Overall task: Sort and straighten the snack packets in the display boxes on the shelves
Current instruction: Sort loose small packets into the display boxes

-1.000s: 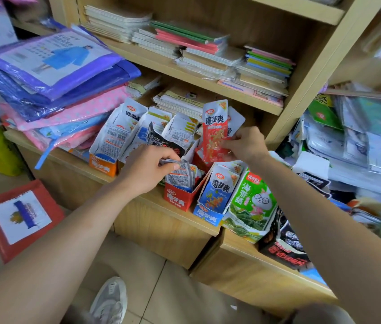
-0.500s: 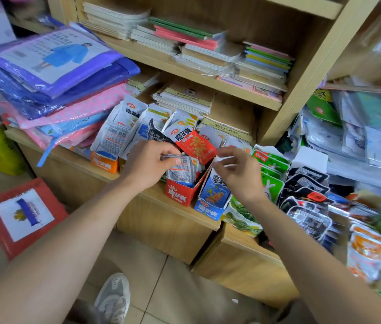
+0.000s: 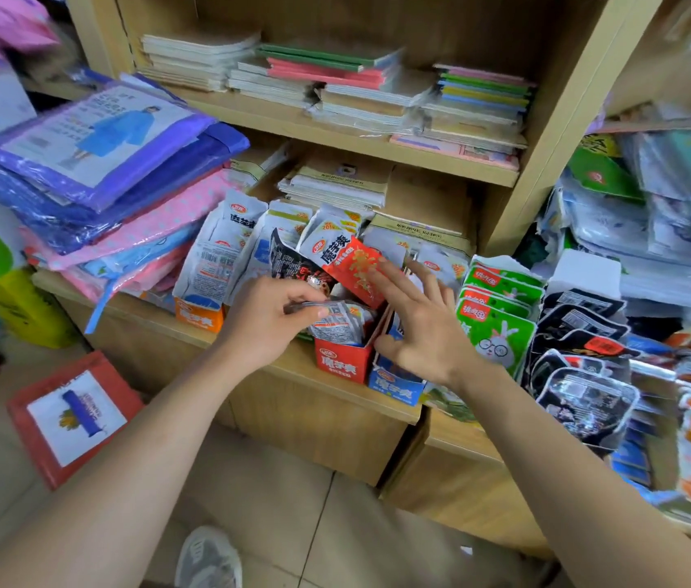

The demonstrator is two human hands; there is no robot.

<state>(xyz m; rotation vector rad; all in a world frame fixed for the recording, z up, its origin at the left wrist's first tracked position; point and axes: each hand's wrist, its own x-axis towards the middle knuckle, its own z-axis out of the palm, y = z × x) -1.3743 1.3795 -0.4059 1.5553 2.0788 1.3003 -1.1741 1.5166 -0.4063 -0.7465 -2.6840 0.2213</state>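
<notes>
View from the person's head, looking down at a wooden shelf [image 3: 153,320] crowded with snack packets in small cardboard display boxes.

The left hand [image 3: 267,320] pinches the tops of a bundle of silver packets [image 3: 337,322] between thumb and curled fingers. The bundle stands in a red display box [image 3: 341,362] at the near edge of the shelf. A red packet [image 3: 350,265] leans tilted at the far end of this box, with a black packet [image 3: 293,265] just to its left.

The right hand [image 3: 420,328] is spread flat, fingers straight and apart, holding nothing. It lies over a blue display box [image 3: 397,386], which touches the right side of the red box. Its fingertips reach the right edge of the red packet; whether they press it cannot be told.

Left of the red box stands an orange display box [image 3: 201,318] holding upright white packets [image 3: 216,256]. Right of the blue box is a row of green packets [image 3: 496,328] with a cartoon rabbit, then black packets [image 3: 581,328] further right.

At far left, folded raincoats in purple wrappers [image 3: 93,142] are stacked on the shelf. Piles of notebooks [image 3: 335,82] fill the shelf above. A grey shoe [image 3: 208,558] shows on the tiled floor below.
</notes>
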